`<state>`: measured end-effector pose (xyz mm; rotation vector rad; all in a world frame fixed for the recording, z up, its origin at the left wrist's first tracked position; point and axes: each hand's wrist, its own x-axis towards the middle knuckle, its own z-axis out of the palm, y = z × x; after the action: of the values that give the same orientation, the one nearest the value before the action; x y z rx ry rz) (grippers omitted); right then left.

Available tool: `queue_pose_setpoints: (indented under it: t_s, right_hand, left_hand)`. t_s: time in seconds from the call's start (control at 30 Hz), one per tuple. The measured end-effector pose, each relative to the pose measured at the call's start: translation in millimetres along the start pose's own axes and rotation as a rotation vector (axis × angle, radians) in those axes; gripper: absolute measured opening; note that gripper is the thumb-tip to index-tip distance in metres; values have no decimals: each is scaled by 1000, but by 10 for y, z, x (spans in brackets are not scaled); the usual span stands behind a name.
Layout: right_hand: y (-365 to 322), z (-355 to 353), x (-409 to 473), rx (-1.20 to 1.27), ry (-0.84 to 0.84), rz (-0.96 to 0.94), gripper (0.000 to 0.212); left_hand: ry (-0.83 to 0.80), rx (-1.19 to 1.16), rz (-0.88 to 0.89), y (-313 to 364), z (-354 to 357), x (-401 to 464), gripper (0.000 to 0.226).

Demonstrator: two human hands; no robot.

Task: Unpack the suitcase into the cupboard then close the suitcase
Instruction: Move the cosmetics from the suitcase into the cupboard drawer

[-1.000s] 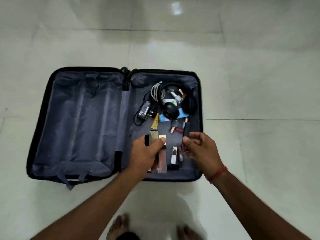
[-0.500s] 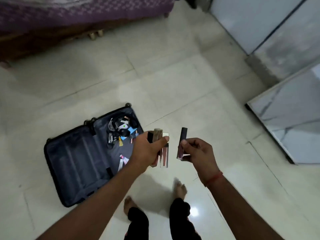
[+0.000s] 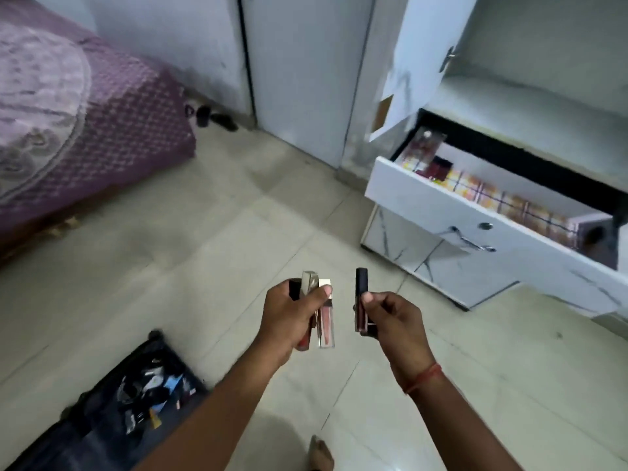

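Fingers of the left hand [image 3: 290,316] are curling round a bunch of lip gloss tubes [image 3: 323,314], and the thumb is pressing across them near their tops. One tube has a gold cap, one has a silver cap with pink inside, and one has a dark cap. Fingers of the right hand [image 3: 390,321] are pinching one dark-capped tube [image 3: 361,299] and holding it upright. Both hands are hanging in the air over the pale floor tiles [image 3: 204,253], a little apart from each other. Down at the bottom left, the suitcase [image 3: 112,413] is lying open on the floor with small things still sitting inside it. Up at the right, the white cupboard [image 3: 509,79] is standing with its door open and its drawer [image 3: 475,219] pulled out. Some small boxes are resting in the drawer. At the left, a bed with a purple cover [image 3: 102,124] is sitting by the wall.
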<state>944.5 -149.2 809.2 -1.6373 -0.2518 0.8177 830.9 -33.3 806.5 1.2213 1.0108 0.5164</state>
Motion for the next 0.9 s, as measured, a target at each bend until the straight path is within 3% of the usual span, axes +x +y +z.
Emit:
queue_pose_setpoints:
  t_s: [0.17, 0.27, 0.5, 0.77, 0.9]
  right_hand:
    - [-379, -568, 490, 40, 110, -48, 17]
    - [-589, -740, 847, 77, 189, -70, 14]
    - [-1001, -956, 1907, 93, 397, -92, 7]
    - [-1282, -1294, 2937, 247, 525, 25, 13]
    - [-1302, -1624, 3511, 210, 553, 20, 21]
  left_hand:
    - [-100, -6, 32, 377, 770, 425, 41]
    - [-153, 8, 27, 593, 1144, 803, 23]
    - [-297, 35, 64, 1168, 1806, 1842, 17]
    - [-395, 144, 36, 1608, 2529, 2758, 14]
    - [-397, 191, 12, 1642, 2956, 3219, 14]
